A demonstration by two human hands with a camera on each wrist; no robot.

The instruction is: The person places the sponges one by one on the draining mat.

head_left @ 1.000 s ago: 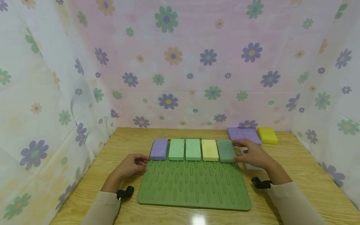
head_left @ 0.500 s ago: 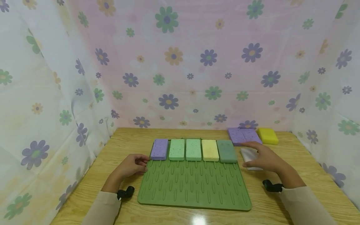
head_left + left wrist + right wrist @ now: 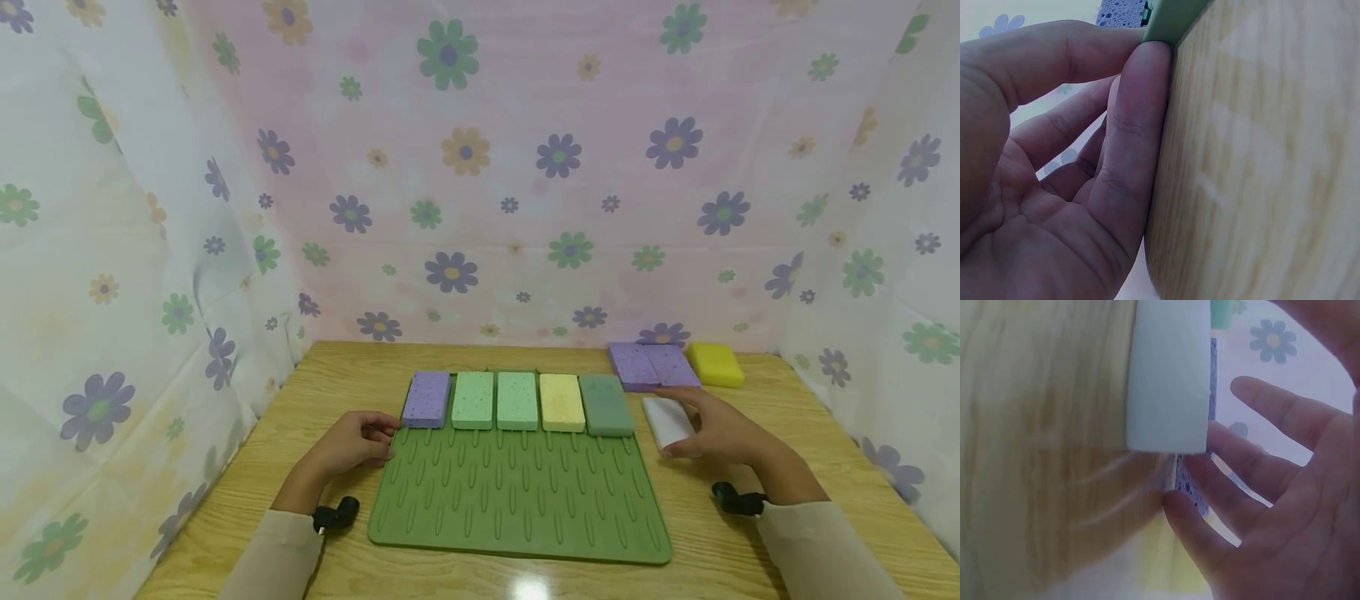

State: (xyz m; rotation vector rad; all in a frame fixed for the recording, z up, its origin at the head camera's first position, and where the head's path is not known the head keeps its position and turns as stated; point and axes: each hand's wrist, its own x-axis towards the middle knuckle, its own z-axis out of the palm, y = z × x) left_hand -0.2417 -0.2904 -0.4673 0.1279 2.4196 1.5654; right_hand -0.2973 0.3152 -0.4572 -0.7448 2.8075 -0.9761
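Observation:
A green ribbed mat (image 3: 517, 500) lies on the table with a row of several sponges along its far edge. From the left these include a purple sponge (image 3: 427, 400), two mint sponges, a pale yellow sponge (image 3: 562, 403) and a grey-green sponge (image 3: 607, 406). My left hand (image 3: 351, 442) rests at the mat's left edge, its fingertips touching the rim (image 3: 1172, 22) near the purple sponge. Right of the mat, my right hand (image 3: 723, 429) spreads its fingers over a flat white sponge (image 3: 666, 421). In the right wrist view, that white sponge (image 3: 1169, 381) stands between its parted fingers.
Behind the white sponge lie two purple sponges (image 3: 652, 365) side by side, with a bright yellow sponge (image 3: 716, 364) at their right. A floral cloth (image 3: 517, 217) hangs at the back and both sides of the wooden table (image 3: 247, 533).
My right hand has let go of the grey-green sponge on the mat and moved right to the white sponge. The left hand has stayed at the mat's edge.

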